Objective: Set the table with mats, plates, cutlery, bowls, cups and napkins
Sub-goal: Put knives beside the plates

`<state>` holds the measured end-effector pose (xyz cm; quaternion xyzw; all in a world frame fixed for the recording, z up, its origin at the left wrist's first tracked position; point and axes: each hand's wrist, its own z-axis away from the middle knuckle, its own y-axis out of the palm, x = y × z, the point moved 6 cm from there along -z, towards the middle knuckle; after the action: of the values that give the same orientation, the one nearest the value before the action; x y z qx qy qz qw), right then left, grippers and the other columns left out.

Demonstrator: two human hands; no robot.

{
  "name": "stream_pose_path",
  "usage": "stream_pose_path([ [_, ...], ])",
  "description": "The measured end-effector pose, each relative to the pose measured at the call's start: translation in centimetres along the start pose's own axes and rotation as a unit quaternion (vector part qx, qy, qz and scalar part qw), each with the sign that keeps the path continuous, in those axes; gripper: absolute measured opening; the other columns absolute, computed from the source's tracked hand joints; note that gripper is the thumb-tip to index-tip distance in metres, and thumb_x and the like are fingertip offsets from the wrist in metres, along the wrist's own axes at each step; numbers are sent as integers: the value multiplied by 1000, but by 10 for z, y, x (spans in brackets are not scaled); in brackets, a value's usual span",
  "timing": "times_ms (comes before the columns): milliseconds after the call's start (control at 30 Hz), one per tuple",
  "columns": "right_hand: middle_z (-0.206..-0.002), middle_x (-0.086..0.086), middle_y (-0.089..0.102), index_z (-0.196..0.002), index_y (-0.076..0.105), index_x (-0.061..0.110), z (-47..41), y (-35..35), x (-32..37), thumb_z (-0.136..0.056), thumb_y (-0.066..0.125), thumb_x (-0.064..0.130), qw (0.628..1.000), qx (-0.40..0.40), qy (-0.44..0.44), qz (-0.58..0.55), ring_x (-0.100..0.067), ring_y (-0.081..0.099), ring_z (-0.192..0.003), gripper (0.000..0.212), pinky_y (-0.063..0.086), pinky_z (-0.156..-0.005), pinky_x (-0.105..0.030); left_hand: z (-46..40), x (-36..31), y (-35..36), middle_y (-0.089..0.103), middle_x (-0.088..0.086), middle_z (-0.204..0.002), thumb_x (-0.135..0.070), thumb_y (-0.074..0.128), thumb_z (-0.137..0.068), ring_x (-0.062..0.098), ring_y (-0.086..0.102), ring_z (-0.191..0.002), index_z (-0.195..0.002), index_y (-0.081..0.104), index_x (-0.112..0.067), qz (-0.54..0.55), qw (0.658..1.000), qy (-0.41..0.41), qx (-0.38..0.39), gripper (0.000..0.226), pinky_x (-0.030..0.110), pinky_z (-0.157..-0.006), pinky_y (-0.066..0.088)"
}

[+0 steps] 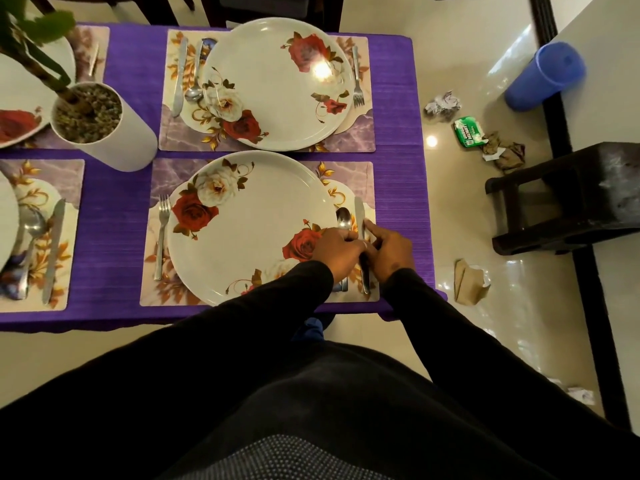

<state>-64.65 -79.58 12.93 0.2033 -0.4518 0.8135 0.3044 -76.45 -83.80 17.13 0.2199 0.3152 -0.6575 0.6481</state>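
**Both hands at the knife and spoon on the near place setting**

A ribbed purple tablecloth (117,202) covers the table. On it lies the near mat (166,292), a flat rectangle printed with purple marble and gold leaves. A round, glossy white plate (249,233) with red and white roses sits on the mat. A steel fork (162,233) lies just left of the plate, tines pointing to the far side.

Right of the plate, a steel spoon (343,218) and a slim table knife (360,216) lie side by side on the mat, bowl and blade pointing far. The left hand (337,252) rests over the plate's right rim with curled fingers covering the spoon's handle; whether it pinches the handle cannot be told. The right hand (393,252) sits just right of the knife, its index finger stretched along the blade's edge and touching it, the other fingers curled round the handle. Both arms wear black sleeves.

The far mat (360,140) carries a matching rose plate (277,81) with its own cutlery. A smooth white cylindrical planter (114,147) filled with gravel stands to the left. A blue plastic tumbler (543,76) stands on the right counter, and crumpled wrappers lie on the shiny tiled floor.
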Motion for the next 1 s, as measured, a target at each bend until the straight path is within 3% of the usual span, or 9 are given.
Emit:
stream_pose_path([
  [167, -118, -9, 68, -145, 48, 21, 2, 1, 2, -100, 57, 15, 1000, -15, 3, -6, -11, 59, -91, 47, 45, -85, -19, -3, 0, -7, 73, 15, -98, -9, 58, -95, 31, 70, -99, -74, 63, -27, 6, 1000, 9, -17, 28, 46, -93, 57],
  [433, -121, -11, 67, -144, 49, 21, 5, -1, 6, -100, 57, 16, 1000, -21, 8, -1, -22, 65, -103, 46, 50, -96, -30, -5, 3, -7, 71, 20, -106, -13, 60, -95, 33, 69, -103, -73, 61, -28, 4, 1000, 9, -14, 27, 49, -95, 56],
  [567, -127, -9, 65, -142, 52, 19, 10, -7, 13, -100, 56, 22, 999, -53, 3, 13, -24, 63, -109, 42, 48, -99, -32, -6, 5, -7, 72, 20, -98, -17, 60, -95, 34, 70, -95, -76, 66, -25, 1, 1000, 7, -19, 21, 48, -93, 57],
  [700, -123, -7, 67, -138, 57, 18, 12, -15, 21, -98, 60, 24, 997, -66, -23, 19, -14, 60, -96, 40, 50, -96, -32, -4, 3, -11, 66, 15, -76, -17, 58, -95, 22, 57, -70, -86, 72, -12, 7, 999, 9, -35, 17, 33, -66, 49],
  [767, -122, -7, 68, -135, 60, 17, 12, -17, 24, -97, 61, 24, 997, -65, -30, 28, -13, 60, -96, 39, 50, -95, -32, -4, 3, -16, 66, 11, -75, -17, 59, -95, 25, 59, -70, -80, 70, -18, 14, 999, 15, -48, 19, 36, -69, 53],
  [867, -125, -7, 66, -137, 58, 17, 11, -16, 22, -97, 62, 25, 998, -48, -16, 35, -21, 63, -108, 41, 49, -98, -35, 0, 4, -24, 72, 17, -89, -22, 60, -95, 37, 71, -88, -75, 69, -26, 15, 997, 15, -72, 22, 48, -84, 61],
  [1000, -127, -6, 64, -140, 52, 18, 17, -9, 14, -97, 60, 26, 998, -12, 2, 64, -25, 61, -114, 44, 49, -102, -38, 2, 10, -31, 73, 11, -90, -25, 62, -95, 31, 73, -85, -74, 68, -28, 0, 996, 19, -83, 22, 50, -84, 61],
])
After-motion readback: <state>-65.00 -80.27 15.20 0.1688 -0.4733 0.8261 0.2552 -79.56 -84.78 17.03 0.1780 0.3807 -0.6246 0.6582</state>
